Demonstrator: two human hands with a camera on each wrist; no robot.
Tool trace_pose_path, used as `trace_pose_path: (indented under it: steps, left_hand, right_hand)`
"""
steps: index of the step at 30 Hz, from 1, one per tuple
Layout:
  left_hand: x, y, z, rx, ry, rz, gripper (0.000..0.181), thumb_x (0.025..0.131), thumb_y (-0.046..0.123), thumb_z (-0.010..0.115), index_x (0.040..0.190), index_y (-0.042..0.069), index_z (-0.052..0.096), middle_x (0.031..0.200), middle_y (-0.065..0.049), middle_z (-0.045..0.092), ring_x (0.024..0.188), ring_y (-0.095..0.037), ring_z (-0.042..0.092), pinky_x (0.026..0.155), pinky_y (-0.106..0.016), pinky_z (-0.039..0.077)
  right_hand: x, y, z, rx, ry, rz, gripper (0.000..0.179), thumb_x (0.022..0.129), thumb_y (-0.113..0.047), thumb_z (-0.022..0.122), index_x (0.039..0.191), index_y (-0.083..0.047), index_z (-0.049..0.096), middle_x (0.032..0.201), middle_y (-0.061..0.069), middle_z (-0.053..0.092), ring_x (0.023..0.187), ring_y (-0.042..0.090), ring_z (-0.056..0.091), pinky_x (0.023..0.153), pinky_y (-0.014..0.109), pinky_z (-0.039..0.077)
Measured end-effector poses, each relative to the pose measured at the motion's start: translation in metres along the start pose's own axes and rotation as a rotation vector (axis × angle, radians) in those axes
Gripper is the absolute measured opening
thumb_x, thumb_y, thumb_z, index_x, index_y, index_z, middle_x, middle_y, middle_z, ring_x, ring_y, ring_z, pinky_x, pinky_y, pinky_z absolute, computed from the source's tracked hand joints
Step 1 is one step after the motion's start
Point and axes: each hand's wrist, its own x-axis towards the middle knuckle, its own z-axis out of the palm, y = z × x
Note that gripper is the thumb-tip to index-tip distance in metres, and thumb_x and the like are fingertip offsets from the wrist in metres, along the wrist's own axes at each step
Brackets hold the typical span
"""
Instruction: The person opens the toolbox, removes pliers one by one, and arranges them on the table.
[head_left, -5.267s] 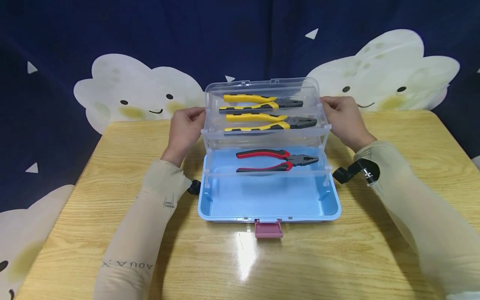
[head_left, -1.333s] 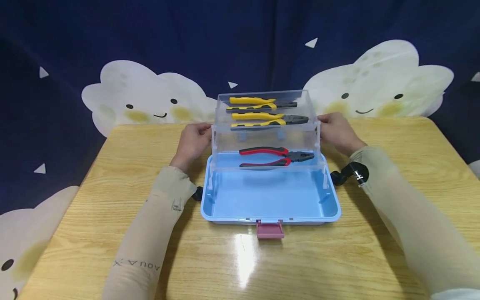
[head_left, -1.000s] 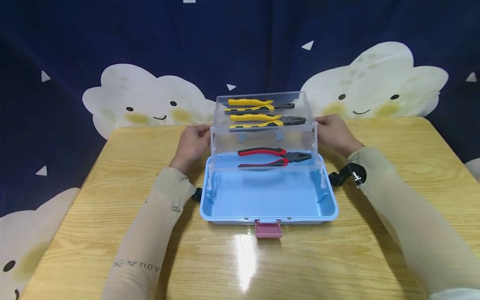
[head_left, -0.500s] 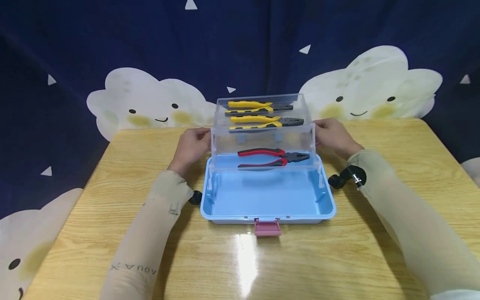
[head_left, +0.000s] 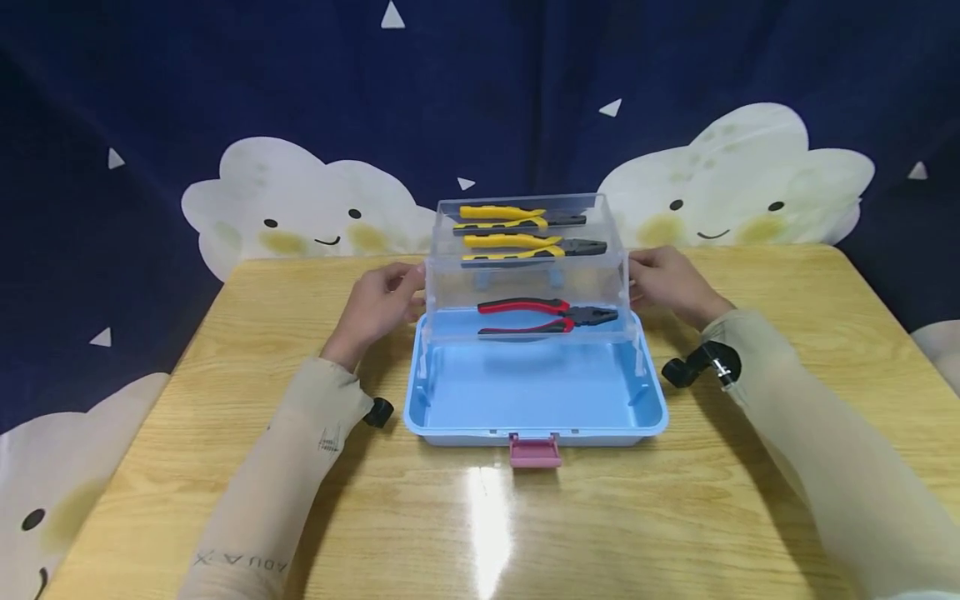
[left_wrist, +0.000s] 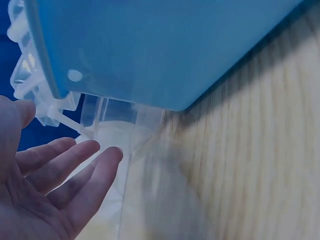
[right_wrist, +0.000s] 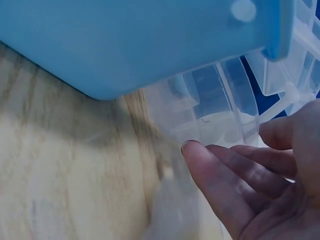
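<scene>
A toolbox with a light blue base (head_left: pixel 532 392) stands unfolded in the middle of the head view. Two yellow-and-black pliers (head_left: pixel 512 242) lie in its clear upper tray (head_left: pixel 615 225), and red-and-black pliers (head_left: pixel 591 315) in the clear lower tray (head_left: pixel 450 325). In the right wrist view the clear lid (right_wrist: pixel 200 107) hangs down behind the base. My left hand (head_left: pixel 377 302) is at the trays' left side, fingers loosely spread and holding nothing. At the right side, my right hand (head_left: pixel 670 282) has relaxed fingers beside the lid, with nothing between them.
A pink latch (head_left: pixel 534 452) hangs at the base's front edge. The wooden table (head_left: pixel 247 350) ends just behind the toolbox, before a dark blue curtain (head_left: pixel 480 92) with white clouds. Black wrist cameras (head_left: pixel 379 412) sit close to both sides of the base.
The lid, raised behind the trays and held by both hands at first, has swung back and down. Both hands have loosened from it; the left has shifted slightly down and left.
</scene>
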Motion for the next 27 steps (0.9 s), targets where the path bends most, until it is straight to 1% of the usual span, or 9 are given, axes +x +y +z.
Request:
trace_pose_path:
  steps: [3, 5, 7, 10, 13, 17, 20, 23, 27]
  left_hand:
    - [-0.006, -0.001, -0.001, 0.014, -0.025, -0.004, 0.074, 0.101, 0.067, 0.046, 0.148, 0.01, 0.054, 0.143, -0.013, 0.064, 0.115, -0.028, 0.075, 0.087, -0.039, 0.064]
    - [-0.01, -0.002, -0.002, 0.03, -0.041, 0.001, 0.076, 0.101, 0.069, 0.045, 0.149, 0.01, 0.053, 0.141, -0.013, 0.065, 0.11, -0.029, 0.076, 0.085, -0.039, 0.064]
    - [-0.013, -0.003, -0.003, 0.024, -0.061, 0.002, 0.076, 0.101, 0.069, 0.044, 0.149, 0.01, 0.052, 0.138, -0.014, 0.067, 0.106, -0.029, 0.077, 0.082, -0.04, 0.065]
    - [-0.019, -0.003, -0.003, 0.009, -0.104, -0.004, 0.076, 0.102, 0.069, 0.044, 0.15, 0.01, 0.05, 0.136, -0.017, 0.068, 0.102, -0.031, 0.077, 0.079, -0.041, 0.065]
    - [-0.023, -0.002, -0.003, -0.011, -0.143, -0.012, 0.076, 0.101, 0.069, 0.045, 0.15, 0.012, 0.049, 0.135, -0.02, 0.067, 0.101, -0.032, 0.077, 0.078, -0.042, 0.065]
    - [-0.03, 0.0, -0.003, -0.021, -0.162, -0.007, 0.074, 0.101, 0.068, 0.046, 0.15, 0.013, 0.049, 0.136, -0.02, 0.066, 0.102, -0.032, 0.077, 0.077, -0.042, 0.065]
    - [-0.034, 0.001, -0.004, -0.026, -0.16, -0.006, 0.072, 0.102, 0.068, 0.044, 0.15, 0.014, 0.05, 0.135, -0.019, 0.066, 0.104, -0.032, 0.076, 0.077, -0.042, 0.065]
    - [-0.037, 0.001, -0.005, -0.026, -0.158, -0.006, 0.069, 0.104, 0.065, 0.043, 0.148, 0.013, 0.051, 0.132, -0.018, 0.067, 0.103, -0.033, 0.075, 0.075, -0.041, 0.065]
    - [-0.04, -0.001, -0.009, -0.057, -0.174, -0.002, 0.067, 0.105, 0.062, 0.042, 0.144, 0.008, 0.053, 0.129, -0.02, 0.066, 0.101, -0.031, 0.077, 0.076, -0.042, 0.065]
  right_hand:
    - [-0.002, 0.003, 0.001, 0.008, -0.01, 0.019, 0.062, 0.11, -0.049, 0.039, 0.152, -0.005, 0.05, 0.147, 0.024, 0.059, 0.121, 0.041, 0.068, 0.095, 0.047, 0.061]
    - [-0.004, 0.005, 0.001, 0.005, -0.011, 0.027, 0.064, 0.109, -0.052, 0.038, 0.153, -0.006, 0.049, 0.148, 0.023, 0.058, 0.122, 0.04, 0.068, 0.096, 0.047, 0.061]
    - [-0.005, 0.006, 0.001, -0.002, -0.01, 0.025, 0.067, 0.109, -0.054, 0.038, 0.154, -0.005, 0.048, 0.148, 0.023, 0.057, 0.122, 0.041, 0.068, 0.097, 0.047, 0.06]
    - [-0.008, 0.008, 0.002, -0.024, 0.006, 0.011, 0.068, 0.108, -0.056, 0.039, 0.152, -0.005, 0.05, 0.147, 0.023, 0.059, 0.119, 0.04, 0.069, 0.095, 0.047, 0.061]
    - [-0.012, 0.008, 0.002, -0.052, 0.026, 0.004, 0.068, 0.107, -0.057, 0.04, 0.149, -0.005, 0.053, 0.144, 0.022, 0.061, 0.117, 0.039, 0.07, 0.092, 0.045, 0.062]
    - [-0.017, 0.006, 0.001, -0.095, 0.046, -0.01, 0.067, 0.106, -0.058, 0.043, 0.144, -0.006, 0.059, 0.14, 0.022, 0.064, 0.112, 0.036, 0.073, 0.087, 0.043, 0.064]
    - [-0.02, 0.003, -0.002, -0.114, 0.08, -0.033, 0.065, 0.105, -0.059, 0.045, 0.139, -0.006, 0.063, 0.136, 0.023, 0.067, 0.106, 0.033, 0.076, 0.083, 0.041, 0.064]
    - [-0.025, -0.001, -0.006, -0.095, 0.137, -0.073, 0.06, 0.106, -0.053, 0.049, 0.136, -0.004, 0.065, 0.129, 0.025, 0.07, 0.101, 0.032, 0.078, 0.079, 0.042, 0.065]
    - [-0.031, -0.006, -0.014, -0.045, 0.211, -0.116, 0.05, 0.107, -0.043, 0.051, 0.131, -0.002, 0.067, 0.123, 0.026, 0.072, 0.092, 0.022, 0.08, 0.077, 0.037, 0.065]
